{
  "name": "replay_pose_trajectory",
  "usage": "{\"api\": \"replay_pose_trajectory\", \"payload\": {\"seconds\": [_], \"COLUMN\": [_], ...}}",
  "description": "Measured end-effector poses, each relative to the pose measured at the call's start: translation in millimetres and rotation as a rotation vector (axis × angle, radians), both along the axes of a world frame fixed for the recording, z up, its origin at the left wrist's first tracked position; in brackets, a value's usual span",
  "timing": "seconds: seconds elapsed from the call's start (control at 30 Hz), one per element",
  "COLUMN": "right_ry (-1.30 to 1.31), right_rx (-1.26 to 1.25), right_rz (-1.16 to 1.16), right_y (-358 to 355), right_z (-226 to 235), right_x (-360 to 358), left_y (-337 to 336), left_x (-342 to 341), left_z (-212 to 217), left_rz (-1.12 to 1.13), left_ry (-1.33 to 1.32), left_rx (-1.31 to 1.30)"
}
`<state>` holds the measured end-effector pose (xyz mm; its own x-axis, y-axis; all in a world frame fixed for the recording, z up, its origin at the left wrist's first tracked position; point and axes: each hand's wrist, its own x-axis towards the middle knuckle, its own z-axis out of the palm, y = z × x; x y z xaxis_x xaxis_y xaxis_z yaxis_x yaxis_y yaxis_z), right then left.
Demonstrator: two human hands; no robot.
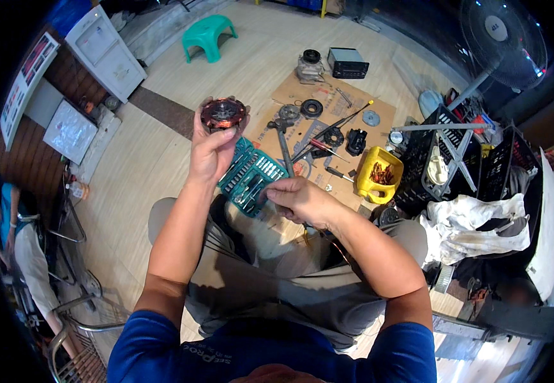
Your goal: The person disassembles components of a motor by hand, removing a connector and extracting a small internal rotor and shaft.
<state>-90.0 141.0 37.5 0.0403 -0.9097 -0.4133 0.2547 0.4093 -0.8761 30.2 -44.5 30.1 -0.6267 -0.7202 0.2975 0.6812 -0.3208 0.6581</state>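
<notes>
My left hand [210,148] is raised and closed round a stator [224,115], a dark ring wound with copper wire. Lower and to the right, my right hand [304,200] has its fingers pressed together; whatever they hold, if anything, is too small to make out. A thin copper-coloured wire [336,244] shows below that wrist. Beneath both hands a green socket set case [251,175] lies open, filled with sockets and bits. The right hand covers part of its near right edge. A hammer [281,135] lies just beyond the case.
Cardboard [373,102] on the floor bears several dark round parts and a red screwdriver [325,148]. To its right stand a cut yellow jug [380,191] with copper scraps and a black crate [417,167]. A green stool [209,33] is farther off. Another person's arm [34,271] shows at left.
</notes>
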Motion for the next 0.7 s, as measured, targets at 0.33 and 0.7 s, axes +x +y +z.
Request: {"api": "replay_pose_trajectory", "payload": {"seconds": [0.33,0.7], "right_ry": [0.421,-0.077], "right_rx": [-0.203,-0.389], "right_rz": [0.149,-0.229], "right_y": [7.0,-3.1], "right_z": [-0.4,-20.1], "right_x": [-27.4,-8.4], "left_y": [13.1,35.1], "left_x": [4.3,-12.4], "left_z": [21.1,-2.3], "left_rz": [-0.038,-0.132], "left_ry": [-0.077,-0.365], "left_rx": [-0.141,-0.417]}}
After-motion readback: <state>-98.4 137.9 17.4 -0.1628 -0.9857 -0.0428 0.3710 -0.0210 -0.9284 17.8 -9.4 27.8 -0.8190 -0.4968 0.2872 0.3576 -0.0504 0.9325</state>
